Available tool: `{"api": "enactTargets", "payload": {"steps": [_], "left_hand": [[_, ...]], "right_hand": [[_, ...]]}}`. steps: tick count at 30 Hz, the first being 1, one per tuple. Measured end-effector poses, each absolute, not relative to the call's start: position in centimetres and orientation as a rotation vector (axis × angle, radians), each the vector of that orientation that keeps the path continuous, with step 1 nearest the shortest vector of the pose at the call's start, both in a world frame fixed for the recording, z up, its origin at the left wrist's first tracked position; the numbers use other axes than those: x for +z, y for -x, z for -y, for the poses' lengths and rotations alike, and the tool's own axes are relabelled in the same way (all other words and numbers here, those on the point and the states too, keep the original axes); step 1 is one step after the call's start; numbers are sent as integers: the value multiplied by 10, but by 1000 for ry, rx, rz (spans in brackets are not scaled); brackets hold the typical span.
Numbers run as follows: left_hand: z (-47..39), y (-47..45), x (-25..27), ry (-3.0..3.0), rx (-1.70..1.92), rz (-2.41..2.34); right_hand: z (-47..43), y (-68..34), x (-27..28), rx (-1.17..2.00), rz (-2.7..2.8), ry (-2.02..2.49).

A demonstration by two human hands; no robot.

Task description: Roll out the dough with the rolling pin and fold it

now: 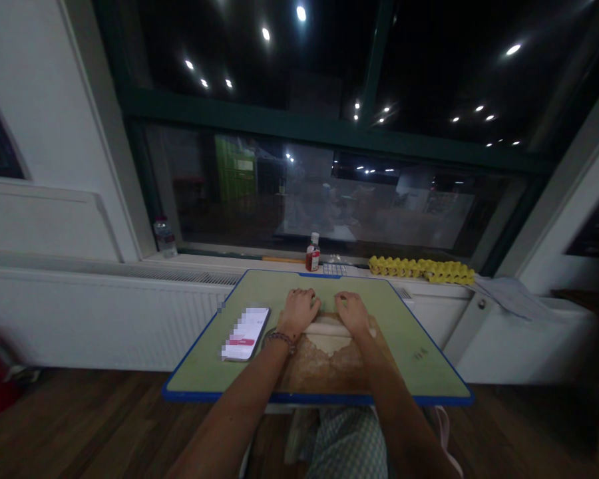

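A wooden board (324, 376) lies on the small green table, with a thin sheet of pale dough (332, 344) on it. Across the dough runs a pale cylinder (324, 328), either a rolling pin or a rolled-up part; I cannot tell which. My left hand (300, 309) is at the cylinder's left end, palm down, fingers stretched forward and slightly bent. At the right end, my right hand (352, 311) is placed likewise, its fingers apart and curved. Both palms hide the cylinder's ends. A beaded bracelet circles my left wrist.
A phone (246, 334) with a lit screen lies left of the board on the blue-edged table (424, 352). On the sill behind stand a red-labelled bottle (313, 254), a yellow egg carton (419, 268) and a water bottle (165, 237). A radiator (104, 319) is at left.
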State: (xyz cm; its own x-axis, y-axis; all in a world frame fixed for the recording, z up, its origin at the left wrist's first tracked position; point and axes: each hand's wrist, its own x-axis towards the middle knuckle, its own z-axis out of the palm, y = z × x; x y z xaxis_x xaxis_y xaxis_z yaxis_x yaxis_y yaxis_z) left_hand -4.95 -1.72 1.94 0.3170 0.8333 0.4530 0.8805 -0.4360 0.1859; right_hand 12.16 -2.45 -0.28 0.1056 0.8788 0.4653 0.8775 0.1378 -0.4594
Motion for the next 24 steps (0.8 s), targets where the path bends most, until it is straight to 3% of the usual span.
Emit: {"api": "enactTargets", "payload": {"steps": [12,24], "left_hand": [[3,49,11,2416,-768,1634],[1,47,13,2400,-834,1457]], "right_hand": [[28,-124,1,250,1710,1448],[24,-126,-3,50,1588,1503]]}}
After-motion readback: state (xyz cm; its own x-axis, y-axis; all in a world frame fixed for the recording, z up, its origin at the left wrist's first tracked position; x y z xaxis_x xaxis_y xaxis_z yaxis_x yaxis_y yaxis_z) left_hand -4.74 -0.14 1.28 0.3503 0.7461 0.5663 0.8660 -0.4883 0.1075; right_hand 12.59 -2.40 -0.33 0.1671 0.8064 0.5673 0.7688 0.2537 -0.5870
